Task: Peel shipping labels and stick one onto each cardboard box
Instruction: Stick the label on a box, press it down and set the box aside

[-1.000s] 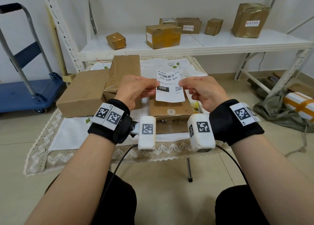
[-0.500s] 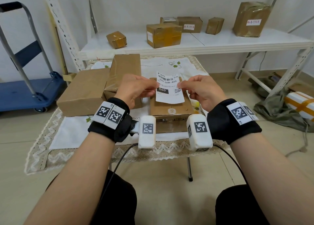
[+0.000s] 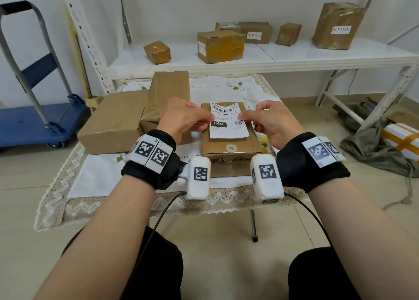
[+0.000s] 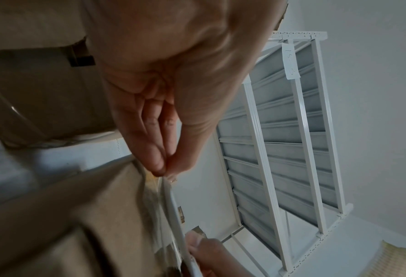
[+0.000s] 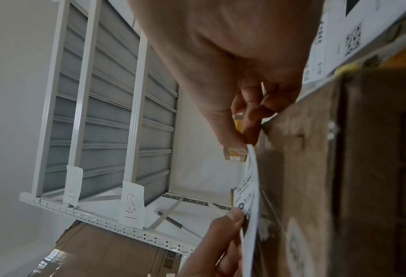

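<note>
**Shipping label held over the near box**

Nearest, black wrist straps (image 3: 156, 170) with white square-code tags on both forearms. Just beyond, left hand (image 3: 183, 120) pinching the left edge of a white shipping label (image 3: 227, 124), thumb against fingertips; right hand (image 3: 272, 122) pinching the right edge the same way. Printed on the label: a barcode, "060 068-A05", a black block reading "060", a small QR code. Held over the top of a small cardboard box (image 3: 230, 148) with a small logo on its near edge; contact with the lid not clear. From the right wrist view, label (image 5: 250, 196) bowed, close beside the box face.

Left of that, two larger plain brown boxes (image 3: 113, 124) side by side on a lace-edged tablecloth (image 3: 95, 177).

Farther left, a blue platform trolley (image 3: 34, 122). Far side, a white shelf (image 3: 260, 58) carrying six taped boxes, several with small handwritten white stickers, writing too small to read. Far right on the floor, a white parcel with orange tape (image 3: 401, 138).
</note>
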Demonstrator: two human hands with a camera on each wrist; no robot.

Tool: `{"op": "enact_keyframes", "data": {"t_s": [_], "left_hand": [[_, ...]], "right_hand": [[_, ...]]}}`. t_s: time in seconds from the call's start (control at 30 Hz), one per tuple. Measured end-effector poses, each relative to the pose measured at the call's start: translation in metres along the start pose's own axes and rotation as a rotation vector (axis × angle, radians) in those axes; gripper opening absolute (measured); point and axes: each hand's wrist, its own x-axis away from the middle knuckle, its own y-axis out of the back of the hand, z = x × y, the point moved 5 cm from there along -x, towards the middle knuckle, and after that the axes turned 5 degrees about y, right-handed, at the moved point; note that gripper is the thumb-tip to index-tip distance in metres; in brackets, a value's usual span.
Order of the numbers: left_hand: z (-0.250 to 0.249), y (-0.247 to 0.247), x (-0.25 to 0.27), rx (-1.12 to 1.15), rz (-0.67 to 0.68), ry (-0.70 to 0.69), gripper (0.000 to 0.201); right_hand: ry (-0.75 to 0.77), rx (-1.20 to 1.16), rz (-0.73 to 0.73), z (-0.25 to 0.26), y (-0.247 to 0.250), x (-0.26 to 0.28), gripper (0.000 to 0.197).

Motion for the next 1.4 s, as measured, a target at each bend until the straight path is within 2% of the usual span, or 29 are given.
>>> {"op": "enact_keyframes", "data": {"t_s": [0.67, 1.4], "left_hand": [[0.0000, -0.0009, 0.0004, -0.014, 0.005, 0.001, 0.007], [0.0007, -0.0042, -0.0057, -0.128, -0.033, -0.029, 0.009]], "right_hand": [[0.020, 0.011, -0.014, -0.0004, -0.0017, -0.0006, 0.043], [0.040, 0.045, -0.022, -0.0029, -0.0026, -0.0058, 0.045]]}}
